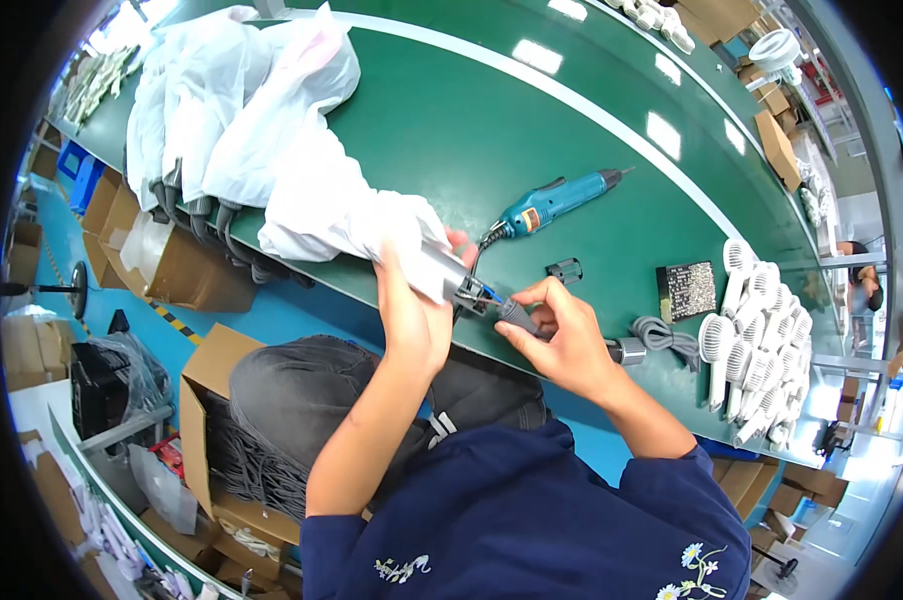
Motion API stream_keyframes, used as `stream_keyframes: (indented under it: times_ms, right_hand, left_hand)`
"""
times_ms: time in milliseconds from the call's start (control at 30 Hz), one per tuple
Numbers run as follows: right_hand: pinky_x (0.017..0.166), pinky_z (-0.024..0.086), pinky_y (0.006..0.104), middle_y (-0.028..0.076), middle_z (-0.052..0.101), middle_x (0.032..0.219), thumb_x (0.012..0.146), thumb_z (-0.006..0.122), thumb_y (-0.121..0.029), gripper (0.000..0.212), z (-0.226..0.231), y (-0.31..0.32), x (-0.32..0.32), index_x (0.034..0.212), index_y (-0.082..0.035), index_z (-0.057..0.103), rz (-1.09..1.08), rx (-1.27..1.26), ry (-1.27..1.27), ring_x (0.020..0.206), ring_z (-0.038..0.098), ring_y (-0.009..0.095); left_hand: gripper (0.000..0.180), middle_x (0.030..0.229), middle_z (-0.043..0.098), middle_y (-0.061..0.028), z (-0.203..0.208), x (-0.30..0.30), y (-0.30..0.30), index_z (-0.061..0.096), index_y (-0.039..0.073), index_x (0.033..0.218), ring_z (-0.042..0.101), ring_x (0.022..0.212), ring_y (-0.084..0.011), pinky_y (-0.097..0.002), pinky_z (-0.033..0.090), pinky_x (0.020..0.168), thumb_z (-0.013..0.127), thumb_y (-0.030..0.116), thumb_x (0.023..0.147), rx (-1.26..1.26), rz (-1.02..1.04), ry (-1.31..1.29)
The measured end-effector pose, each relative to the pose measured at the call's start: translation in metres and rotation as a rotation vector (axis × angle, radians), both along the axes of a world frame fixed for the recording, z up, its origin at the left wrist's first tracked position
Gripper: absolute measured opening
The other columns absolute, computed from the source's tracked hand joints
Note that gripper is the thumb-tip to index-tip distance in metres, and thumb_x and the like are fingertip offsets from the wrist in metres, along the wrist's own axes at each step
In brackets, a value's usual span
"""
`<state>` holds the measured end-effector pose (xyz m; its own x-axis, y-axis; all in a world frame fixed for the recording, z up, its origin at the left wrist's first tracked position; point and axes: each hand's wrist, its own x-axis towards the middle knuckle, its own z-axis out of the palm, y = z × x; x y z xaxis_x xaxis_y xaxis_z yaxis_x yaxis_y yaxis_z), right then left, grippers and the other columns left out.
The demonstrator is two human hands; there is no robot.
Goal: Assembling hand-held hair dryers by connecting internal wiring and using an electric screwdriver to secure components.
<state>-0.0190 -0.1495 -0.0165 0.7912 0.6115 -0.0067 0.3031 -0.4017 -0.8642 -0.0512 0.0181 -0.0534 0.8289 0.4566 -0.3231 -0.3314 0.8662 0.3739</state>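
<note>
My left hand is wrapped round a silvery-grey appliance handle, whose far part sits inside a white bag. From the handle's open end, blue wires run toward a grey ribbed cable sleeve. The sleeve is pinched between the thumb and fingers of my right hand. Past that hand lies a grey cable end, joined to a coiled grey cable. A small dark plastic cover rests on the green table just beyond my right hand.
A teal electric screwdriver lies farther back. At right stand a black tray of small screws and a heap of white parts with round grilles. More bagged items with grey cables overhang the left edge. A carton of cables stands beside my legs.
</note>
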Motion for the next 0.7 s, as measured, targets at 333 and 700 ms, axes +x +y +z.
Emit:
stream_keyframes:
  times_ms: [333,700]
  right_hand:
    - [0.050,0.049,0.0333,0.009,0.060,0.088,0.076,0.073,-0.007,0.025,0.002,0.009,-0.005,0.095,-0.003,0.057,0.014,-0.121,-0.313,0.062,0.062,0.025]
    - [0.055,0.048,0.0397,0.012,0.060,0.086,0.078,0.069,-0.008,0.023,-0.007,0.019,-0.007,0.095,-0.004,0.055,-0.081,-0.114,-0.056,0.067,0.060,0.034]
  left_hand:
    - [0.060,0.132,0.048,-0.0187,0.014,-0.027,-0.007,0.019,0.011,0.140,0.050,0.122,-0.0263,-0.0403,0.040,0.102,0.051,-0.003,0.092,0.291,-0.433,0.252]
    - [0.051,0.129,0.050,-0.0246,0.012,-0.031,-0.004,0.024,0.000,0.136,0.050,0.122,-0.0341,-0.0452,0.042,0.102,0.051,0.002,0.093,0.351,-0.458,0.190]
